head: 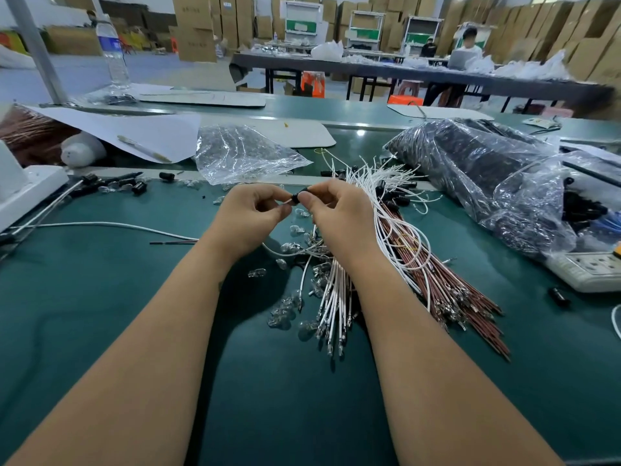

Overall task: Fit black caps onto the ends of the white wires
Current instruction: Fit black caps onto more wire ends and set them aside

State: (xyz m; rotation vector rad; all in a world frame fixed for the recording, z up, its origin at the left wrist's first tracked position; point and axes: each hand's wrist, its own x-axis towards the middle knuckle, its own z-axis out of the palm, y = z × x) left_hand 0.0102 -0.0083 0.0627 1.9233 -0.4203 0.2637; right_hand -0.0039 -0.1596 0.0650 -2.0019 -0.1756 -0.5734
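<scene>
Both hands meet above the green table (100, 297). My left hand (250, 215) pinches the tip of a white wire, which shows only as a short stub between the fingers. My right hand (339, 213) pinches a small black cap (295, 198) against that wire end. Under my right forearm lies a bundle of white wires (332, 290) with metal terminals. More white wires, some with black caps on, fan out behind my right hand (386, 183). Loose black caps (139, 187) lie at the far left.
A red-brown wire bundle (470, 297) lies right of the white ones. A large plastic bag of black parts (477, 169) fills the right, a clear bag (242, 153) sits behind my hands. Small clear bulbs (285, 311) are scattered mid-table. A power strip (591, 270) lies at right.
</scene>
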